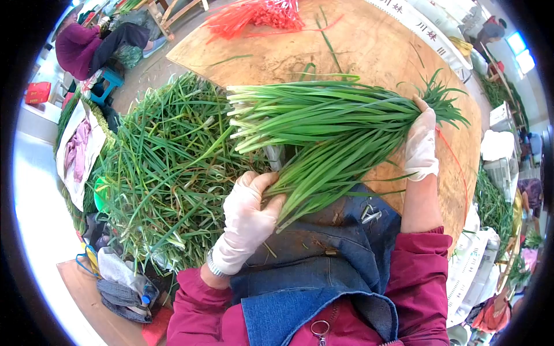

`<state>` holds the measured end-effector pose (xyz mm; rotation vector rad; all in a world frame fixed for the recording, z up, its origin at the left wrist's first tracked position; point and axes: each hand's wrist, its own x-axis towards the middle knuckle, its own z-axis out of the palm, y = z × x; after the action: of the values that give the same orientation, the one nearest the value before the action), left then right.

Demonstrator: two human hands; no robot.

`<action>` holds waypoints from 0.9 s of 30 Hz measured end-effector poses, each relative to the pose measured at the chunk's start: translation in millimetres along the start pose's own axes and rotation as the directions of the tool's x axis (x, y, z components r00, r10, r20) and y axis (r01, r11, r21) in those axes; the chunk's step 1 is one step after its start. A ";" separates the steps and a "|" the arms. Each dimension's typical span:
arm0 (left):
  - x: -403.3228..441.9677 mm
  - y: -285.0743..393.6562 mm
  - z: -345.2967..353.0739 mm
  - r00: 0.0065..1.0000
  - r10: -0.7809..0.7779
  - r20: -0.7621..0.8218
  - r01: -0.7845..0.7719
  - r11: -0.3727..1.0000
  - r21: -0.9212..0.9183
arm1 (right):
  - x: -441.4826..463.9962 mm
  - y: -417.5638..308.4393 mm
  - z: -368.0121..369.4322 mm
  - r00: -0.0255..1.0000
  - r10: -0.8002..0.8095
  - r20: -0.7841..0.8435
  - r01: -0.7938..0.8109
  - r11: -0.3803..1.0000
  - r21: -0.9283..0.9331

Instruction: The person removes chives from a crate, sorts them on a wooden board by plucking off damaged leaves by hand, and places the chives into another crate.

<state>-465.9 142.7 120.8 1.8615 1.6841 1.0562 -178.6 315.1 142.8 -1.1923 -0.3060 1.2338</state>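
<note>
A thick bunch of garlic chives (329, 115) lies across the wooden table, white stem ends to the left and leaf tips to the right. My right hand (422, 144), in a thin white glove, is wrapped round the bunch near its tips. In a matching glove, my left hand (249, 213) pinches the stem ends of a lower part of the bunch, which fans down toward my lap. Its fingertips are partly hidden by the leaves. Beneath my arms, a blue denim apron (311, 277) covers my lap, with bits of stem on it.
A large heap of loose chive leaves (167, 161) rises left of the table. Red ties (259, 17) lie at the wooden table's (381, 40) far edge. At the upper left another person (81, 46) sits on a blue stool (107, 83). A bag (124, 285) lies lower left.
</note>
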 end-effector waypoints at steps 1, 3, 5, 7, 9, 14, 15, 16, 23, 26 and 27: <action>0.3 0.6 -0.4 0.994 -0.105 0.025 0.108 0.974 -0.198 | 1.0 0.3 -1.4 1.000 0.011 0.001 -0.011 1.000 0.006; 7.7 13.6 -9.1 0.876 -0.421 0.233 0.481 0.741 -0.469 | 3.4 1.1 -4.1 0.999 0.034 0.005 -0.034 0.999 0.019; 11.3 14.2 -10.7 0.751 -0.528 0.397 0.655 0.522 -0.546 | 4.4 1.3 -4.8 0.999 0.039 0.010 -0.039 0.999 -0.014; 13.8 15.6 -10.8 0.730 -0.554 0.400 0.671 0.471 -0.573 | 0.9 0.4 -2.4 0.999 0.035 0.002 -0.035 0.999 -0.023; 13.6 15.5 -8.6 0.734 -0.557 0.389 0.662 0.457 -0.594 | -3.0 -0.6 -0.1 1.000 0.022 -0.014 -0.022 1.000 -0.006; 7.7 10.9 -9.1 0.722 -0.586 0.368 0.681 0.509 -0.526 | 3.9 1.6 -6.8 0.999 0.032 0.037 -0.033 0.999 0.004; 6.8 10.3 -9.6 0.723 -0.594 0.353 0.680 0.522 -0.514 | 2.8 1.0 -5.5 0.999 0.032 0.039 -0.032 0.999 0.003; 6.3 11.5 -12.3 0.706 -0.614 0.353 0.698 0.519 -0.494 | 0.7 0.9 -5.3 0.999 0.024 0.048 -0.024 1.000 -0.004; -18.9 -11.7 -95.1 0.818 -0.526 -0.235 0.538 0.843 -0.011 | -11.5 -1.9 -5.0 0.999 -0.008 0.036 0.009 1.000 -0.020; -41.9 -61.3 -139.4 0.927 -0.130 -0.350 0.371 0.443 0.816 | -7.1 -0.3 -9.0 0.997 0.012 0.074 -0.010 1.000 -0.016; -40.6 -61.7 -132.0 0.953 -0.002 -0.303 0.260 0.521 0.813 | -5.1 -0.3 -9.8 0.995 0.018 0.096 -0.016 1.000 -0.017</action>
<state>-605.5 90.7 147.6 2.0924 2.8245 0.3894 -173.1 305.7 140.9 -1.1531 -0.3784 1.3082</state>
